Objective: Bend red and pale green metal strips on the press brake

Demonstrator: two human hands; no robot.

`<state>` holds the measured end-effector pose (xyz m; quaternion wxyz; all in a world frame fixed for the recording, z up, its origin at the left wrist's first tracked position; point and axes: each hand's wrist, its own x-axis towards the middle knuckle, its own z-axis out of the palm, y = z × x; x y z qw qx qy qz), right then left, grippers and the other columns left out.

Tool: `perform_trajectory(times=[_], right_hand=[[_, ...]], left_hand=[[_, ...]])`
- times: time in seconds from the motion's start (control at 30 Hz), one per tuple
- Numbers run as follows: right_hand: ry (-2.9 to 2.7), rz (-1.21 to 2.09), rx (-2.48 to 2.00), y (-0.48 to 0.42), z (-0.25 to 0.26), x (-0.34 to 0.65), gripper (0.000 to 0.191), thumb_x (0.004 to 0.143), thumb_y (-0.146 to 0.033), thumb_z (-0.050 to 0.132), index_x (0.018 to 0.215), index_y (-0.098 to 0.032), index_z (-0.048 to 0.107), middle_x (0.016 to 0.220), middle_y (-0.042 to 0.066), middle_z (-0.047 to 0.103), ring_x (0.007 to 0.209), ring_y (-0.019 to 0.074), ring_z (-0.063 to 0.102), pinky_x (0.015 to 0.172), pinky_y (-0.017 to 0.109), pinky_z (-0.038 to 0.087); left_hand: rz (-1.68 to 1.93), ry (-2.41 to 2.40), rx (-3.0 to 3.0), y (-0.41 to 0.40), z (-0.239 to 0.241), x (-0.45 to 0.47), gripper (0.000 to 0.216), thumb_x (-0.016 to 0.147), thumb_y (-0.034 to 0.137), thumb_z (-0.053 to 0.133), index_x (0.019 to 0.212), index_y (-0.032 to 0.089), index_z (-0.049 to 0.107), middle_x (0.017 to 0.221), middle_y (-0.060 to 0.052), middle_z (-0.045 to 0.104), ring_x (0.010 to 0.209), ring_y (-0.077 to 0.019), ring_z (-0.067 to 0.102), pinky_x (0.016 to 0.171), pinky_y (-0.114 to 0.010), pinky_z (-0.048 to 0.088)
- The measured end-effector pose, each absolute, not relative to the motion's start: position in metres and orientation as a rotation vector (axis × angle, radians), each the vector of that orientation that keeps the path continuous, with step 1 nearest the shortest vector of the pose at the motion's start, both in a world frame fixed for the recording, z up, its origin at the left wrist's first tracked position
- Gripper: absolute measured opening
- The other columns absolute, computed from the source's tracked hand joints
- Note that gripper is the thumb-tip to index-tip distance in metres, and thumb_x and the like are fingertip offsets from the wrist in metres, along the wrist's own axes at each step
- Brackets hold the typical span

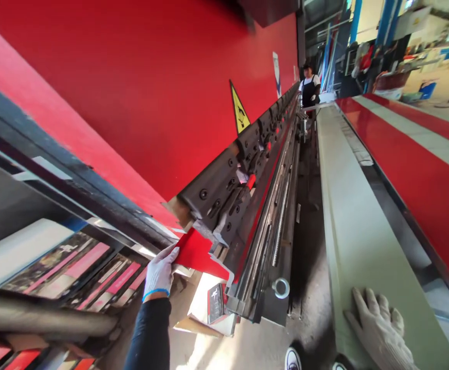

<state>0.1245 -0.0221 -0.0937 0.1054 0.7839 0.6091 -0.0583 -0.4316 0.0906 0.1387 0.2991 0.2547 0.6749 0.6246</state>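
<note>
My left hand (160, 273), in a white glove with a blue cuff, grips the near end of a long red sheet-metal strip (201, 254) that lies in the tooling of a big red press brake (150, 92). The black punch clamps (216, 195) sit right above the strip. My right hand (378, 329), in a knitted glove, lies flat with fingers spread on a long grey-green metal panel (347, 216) to the right.
Another person (309, 88) in a dark apron stands at the machine's far end. A red-and-grey panel stack (420, 154) runs along the right. Shelves with pink-labelled sheets (73, 267) are at the left. My shoes (292, 359) show on the floor.
</note>
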Motion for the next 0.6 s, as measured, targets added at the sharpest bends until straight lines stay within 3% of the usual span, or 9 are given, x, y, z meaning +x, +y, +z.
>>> perform_trajectory(times=[0.4,0.6], right_hand=[[1.790,-0.228,2.340,-0.020,-0.087,0.116,0.067,0.104,-0.051,0.033,0.164,-0.024,0.041,0.172,0.016,0.037,0.160,0.0465,0.025,0.126,0.065,0.014],[1.761,-0.270,2.352,-0.019,-0.075,0.111,0.068,0.104,-0.051,0.031,0.165,-0.023,0.039,0.173,0.016,0.034,0.161,0.0465,0.023,0.126,0.064,0.014]], left_hand=[[1.686,1.796,0.671,0.090,0.136,-0.436,0.032,0.079,0.014,0.078,0.112,0.015,0.079,0.073,-0.001,0.077,0.061,-0.0108,0.071,0.059,-0.015,0.058],[1.718,1.896,0.675,0.088,0.142,-0.423,0.042,0.071,0.020,0.081,0.112,0.011,0.081,0.065,-0.001,0.072,0.054,-0.0122,0.063,0.049,-0.018,0.049]])
